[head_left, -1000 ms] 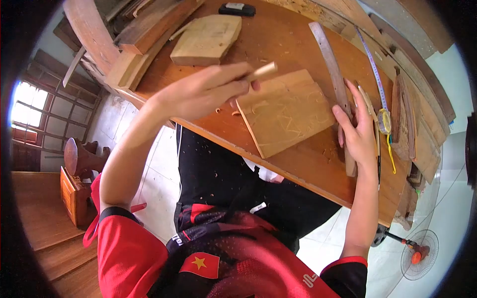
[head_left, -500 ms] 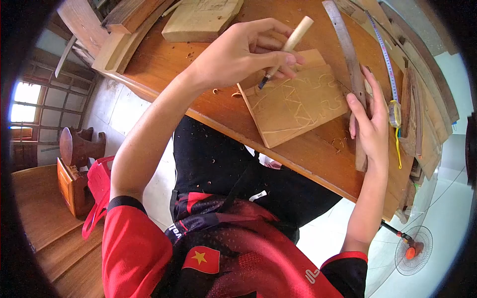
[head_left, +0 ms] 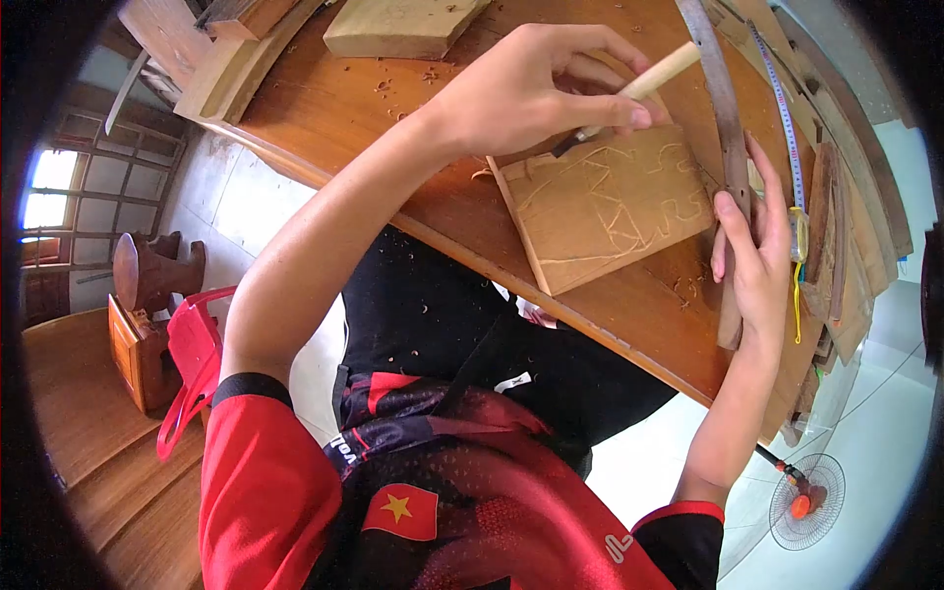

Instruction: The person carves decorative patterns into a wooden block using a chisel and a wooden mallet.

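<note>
My left hand (head_left: 556,93) is closed around the pale wooden handle of a carving chisel (head_left: 669,71). The chisel leans, handle to the upper right, with its dark blade over the far left part of a wooden board (head_left: 570,211). Carved outlines of angular and curved shapes cover the board's face. At the right, my right hand (head_left: 757,231) grips a long, dark, slightly curved wooden strip (head_left: 726,118), thumb on its near side and fingers on the other. The strip runs along the board's right end.
Wood shavings (head_left: 383,87) dot the brown table (head_left: 442,206). A thick wood block (head_left: 398,28) lies at the back. Beyond my right hand are a tape measure (head_left: 799,236) with its blade pulled out and stacked wood strips (head_left: 836,226). A fan (head_left: 806,501) stands lower right.
The chisel and my left hand have moved right, and the chisel now lies at a flatter slant. My right hand keeps hold of the strip. The whole view has shifted slightly.
</note>
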Available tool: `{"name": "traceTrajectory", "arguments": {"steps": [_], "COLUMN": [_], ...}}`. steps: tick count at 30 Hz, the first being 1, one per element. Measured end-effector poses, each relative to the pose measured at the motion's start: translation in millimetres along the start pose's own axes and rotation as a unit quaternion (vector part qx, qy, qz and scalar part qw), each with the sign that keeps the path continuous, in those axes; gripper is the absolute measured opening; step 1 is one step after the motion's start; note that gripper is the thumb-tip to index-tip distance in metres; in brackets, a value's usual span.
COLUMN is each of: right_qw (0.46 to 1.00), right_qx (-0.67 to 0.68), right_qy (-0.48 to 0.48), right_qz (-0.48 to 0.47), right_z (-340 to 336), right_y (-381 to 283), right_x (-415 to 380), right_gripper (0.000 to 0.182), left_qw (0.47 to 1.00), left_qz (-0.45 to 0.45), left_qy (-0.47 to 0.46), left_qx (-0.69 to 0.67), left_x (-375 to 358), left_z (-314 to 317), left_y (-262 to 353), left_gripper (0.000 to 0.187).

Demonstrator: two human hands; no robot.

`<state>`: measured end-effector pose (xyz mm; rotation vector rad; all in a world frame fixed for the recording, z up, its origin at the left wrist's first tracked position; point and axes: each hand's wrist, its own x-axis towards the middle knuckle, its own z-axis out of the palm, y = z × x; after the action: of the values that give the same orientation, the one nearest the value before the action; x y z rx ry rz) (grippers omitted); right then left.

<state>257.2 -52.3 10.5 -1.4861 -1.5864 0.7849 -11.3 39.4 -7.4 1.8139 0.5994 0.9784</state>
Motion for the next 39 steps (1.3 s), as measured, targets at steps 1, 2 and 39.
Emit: {"name": "traceTrajectory", "arguments": {"steps": [1, 2, 39], "right_qw": [1.0, 1.0, 0.989], "right_qx": [-0.001, -0.002, 0.09], "right_qy": [0.005, 0.005, 0.017], "right_qz": [-0.001, -0.001, 0.116], "right_z": [0, 1, -18], "right_y": [0, 1, -43], "right_x": [0, 0, -41], "right_gripper": [0.062, 0.062, 0.064], "left_qw": [1.0, 0.999, 0.988], "left_qz": [0.011, 0.021, -0.009], "left_qy": [0.002, 0.003, -0.004], "left_qx": [0.013, 0.026, 0.155], "left_x": [1, 1, 0], "left_z": [0, 1, 2], "left_y": [-3, -5, -15], "left_gripper": [0.044, 0.044, 0.034]}}
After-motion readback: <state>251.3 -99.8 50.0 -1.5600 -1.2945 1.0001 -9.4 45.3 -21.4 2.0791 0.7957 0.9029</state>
